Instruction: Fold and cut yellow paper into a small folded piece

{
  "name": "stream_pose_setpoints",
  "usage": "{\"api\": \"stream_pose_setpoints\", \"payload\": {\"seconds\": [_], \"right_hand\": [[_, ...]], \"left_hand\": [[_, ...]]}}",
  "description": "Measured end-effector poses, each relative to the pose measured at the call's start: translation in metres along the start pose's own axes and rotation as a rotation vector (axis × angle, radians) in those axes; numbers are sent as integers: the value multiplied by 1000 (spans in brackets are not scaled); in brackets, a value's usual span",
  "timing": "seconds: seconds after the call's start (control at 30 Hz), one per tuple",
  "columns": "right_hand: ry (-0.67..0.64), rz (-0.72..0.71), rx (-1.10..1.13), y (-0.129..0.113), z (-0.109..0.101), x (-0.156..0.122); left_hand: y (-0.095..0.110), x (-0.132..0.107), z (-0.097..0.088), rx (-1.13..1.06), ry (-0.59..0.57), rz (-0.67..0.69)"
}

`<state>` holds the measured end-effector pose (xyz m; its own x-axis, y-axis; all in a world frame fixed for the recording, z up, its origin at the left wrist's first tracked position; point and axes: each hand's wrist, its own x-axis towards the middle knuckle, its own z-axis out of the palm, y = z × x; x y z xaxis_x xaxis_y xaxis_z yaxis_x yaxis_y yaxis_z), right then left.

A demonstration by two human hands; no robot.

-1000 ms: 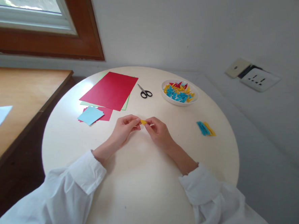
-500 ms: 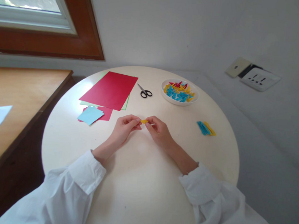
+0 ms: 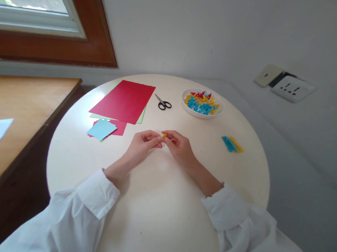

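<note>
A small folded piece of yellow paper (image 3: 164,136) is pinched between my two hands over the middle of the round table. My left hand (image 3: 146,140) grips it from the left with thumb and fingertips. From the other side my right hand (image 3: 178,145) holds it the same way. The fingertips hide much of the paper, so its exact shape is unclear. Beyond the hands lie black-handled scissors (image 3: 164,105), partly spread. A white bowl (image 3: 197,115) holds many small folded paper pieces in blue, yellow and red.
At the left are a large red sheet (image 3: 122,102) over green paper and a stack of small squares with a light blue one (image 3: 102,130) on top. Folded blue and yellow strips (image 3: 231,144) lie at the right. A wooden desk (image 3: 29,106) stands left of the round table (image 3: 157,216).
The yellow paper has turned more upright between my fingertips. My left hand has shifted slightly to the right, closer to my right hand.
</note>
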<state>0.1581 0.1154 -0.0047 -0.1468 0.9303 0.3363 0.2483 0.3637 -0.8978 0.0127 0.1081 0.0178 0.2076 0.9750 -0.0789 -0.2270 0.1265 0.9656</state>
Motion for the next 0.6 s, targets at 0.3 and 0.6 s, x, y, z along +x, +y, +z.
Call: {"api": "stream_pose_setpoints", "payload": {"seconds": [0.3,0.6], "right_hand": [[3,-38,-17,-3,0,-1],[-16,-70,-4,-1,-1,-1]], "left_hand": [[-1,0,-2,-28,-33,-11],[-3,1,-3,-72,-75,-30]]}}
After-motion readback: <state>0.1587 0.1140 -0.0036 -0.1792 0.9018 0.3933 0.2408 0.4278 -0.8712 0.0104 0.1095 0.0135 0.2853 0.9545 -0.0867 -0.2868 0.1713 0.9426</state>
